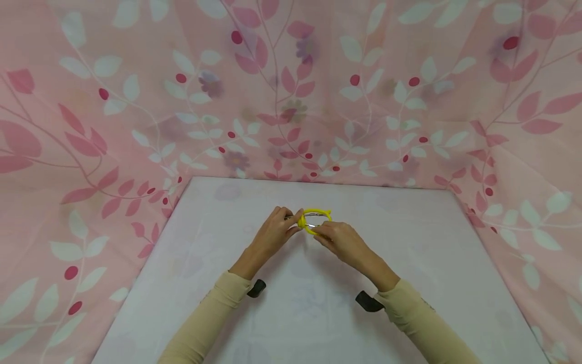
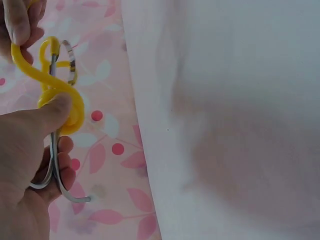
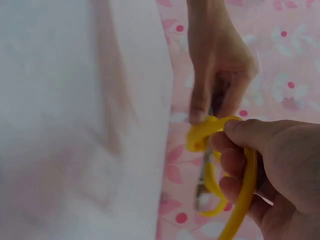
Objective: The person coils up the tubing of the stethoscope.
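A yellow, tube-like cord (image 1: 313, 210) is wound in a thick turn around the shaft of a shiny metal double hook (image 2: 62, 186). My left hand (image 1: 276, 226) holds both, the thumb pressing on the yellow turn and the fingers behind the shaft, near two curved prongs. On the other side, my right hand (image 1: 342, 238) pinches a free length of the cord (image 3: 242, 200) between thumb and fingers. Another part of the cord loops round the far end of the metal piece (image 3: 202, 185), where the left wrist view shows a shiny ring (image 2: 71, 62).
Both hands are above a table with a pale cloth (image 1: 291, 323). Pink leaf-patterned fabric (image 1: 291, 101) hangs behind it and along both sides. Black wrist cameras (image 1: 257, 288) sit by the beige sleeves (image 1: 213, 308).
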